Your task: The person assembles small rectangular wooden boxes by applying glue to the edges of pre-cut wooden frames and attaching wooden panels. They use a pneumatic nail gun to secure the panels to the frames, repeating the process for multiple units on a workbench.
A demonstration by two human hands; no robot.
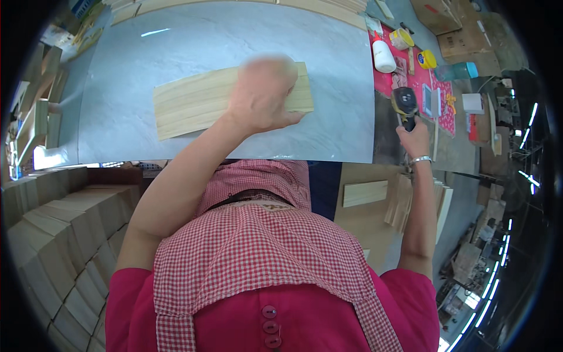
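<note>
My left hand lies flat, fingers together, on the right part of a pale wooden panel made of thin joined strips, which rests on a grey marble-look slab. The hand is motion-blurred. Off the slab's right edge, my right hand grips the black handle of a handheld power tool that sits on the bench. A metal bracelet circles that wrist.
A white glue bottle, yellow tape rolls and small items lie on a red mat at the right. Stacks of pale wood strips stand lower left; more wood pieces lie below the slab. Cardboard boxes sit top right.
</note>
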